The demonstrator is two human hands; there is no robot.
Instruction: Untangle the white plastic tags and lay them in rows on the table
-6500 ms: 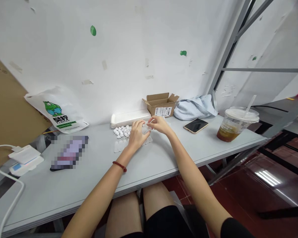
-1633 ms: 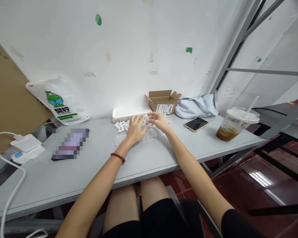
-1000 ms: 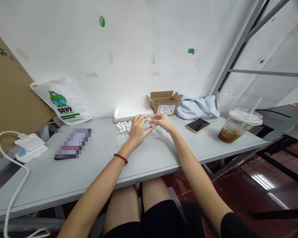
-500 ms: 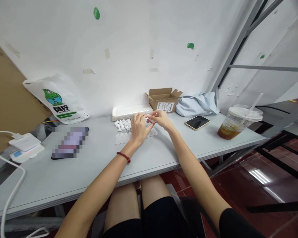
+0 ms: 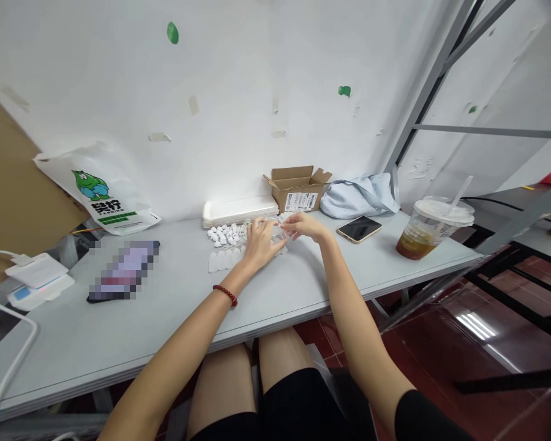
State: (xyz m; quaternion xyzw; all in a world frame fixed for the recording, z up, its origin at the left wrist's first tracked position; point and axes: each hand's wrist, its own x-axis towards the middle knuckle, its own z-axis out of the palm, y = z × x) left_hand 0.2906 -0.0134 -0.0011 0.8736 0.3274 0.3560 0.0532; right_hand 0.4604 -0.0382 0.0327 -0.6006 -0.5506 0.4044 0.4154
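My left hand (image 5: 259, 242), with a dark red bead bracelet (image 5: 226, 295) on its wrist, rests over a translucent sheet with scalloped edges (image 5: 219, 261). Its fingers are stretched out and the thumb stands apart. Just right of it, my right hand (image 5: 304, 225) has its fingertips pinched together above clear plastic pieces; whatever lies between them is too small to make out. A cluster of small white crumpled pieces (image 5: 221, 235) lies left of my left hand. Behind both hands sits a stack of shallow white trays (image 5: 239, 209).
An open cardboard box (image 5: 298, 190) and a pale blue cloth bag (image 5: 360, 196) stand along the wall. A phone (image 5: 359, 229) and a lidded drink cup (image 5: 434, 226) are on the right. Leftward lie a blurred-out device (image 5: 125, 271), a printed white bag (image 5: 101, 190) and a white cabled box (image 5: 39, 272).
My hands have drawn apart a little, and my left fingers have spread from their grip near the right fingertips. The whole view has shifted slightly.
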